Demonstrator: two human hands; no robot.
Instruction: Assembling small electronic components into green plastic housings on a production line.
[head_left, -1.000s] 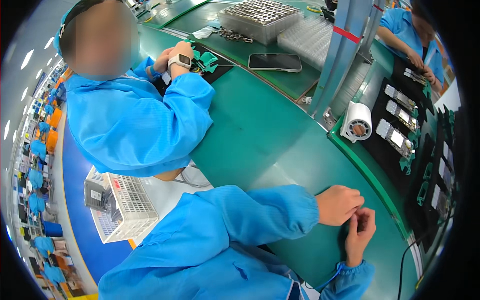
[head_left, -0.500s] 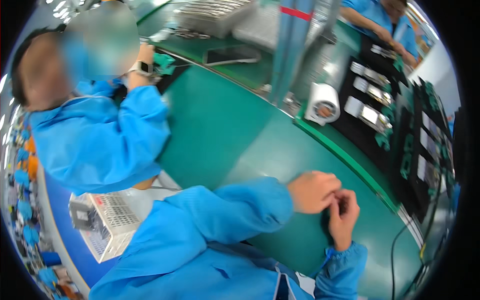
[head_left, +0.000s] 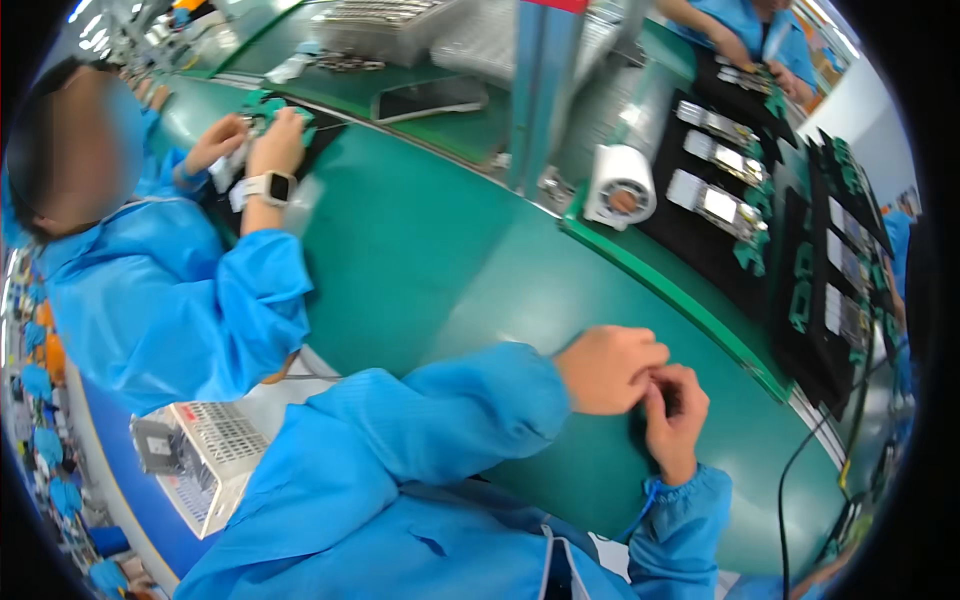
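My left hand (head_left: 608,370) and my right hand (head_left: 678,420) meet at the fingertips above the green work surface (head_left: 400,260). The left hand is closed, its back turned up and its fingertips hidden against the right. On the right hand, thumb and fingers curl into a pinch. Whatever lies between the fingertips, if anything, is too small or hidden to make out. Both arms are in blue sleeves. Beyond the hands, a green edge strip (head_left: 680,300) borders the surface, with a white roll (head_left: 622,190) standing behind it.
Metal-and-white assemblies (head_left: 728,208) with green parts lie on a black mat at the right. A co-worker's hands (head_left: 275,145) handle green parts at the left. A post (head_left: 545,110) rises at the back. A black cable (head_left: 785,490) hangs right; a white crate (head_left: 230,435) stands lower left.
The view has shifted slightly, moving the scene left and up. My hands stay joined over the same place. The left co-worker's hand with the watch has come nearer.
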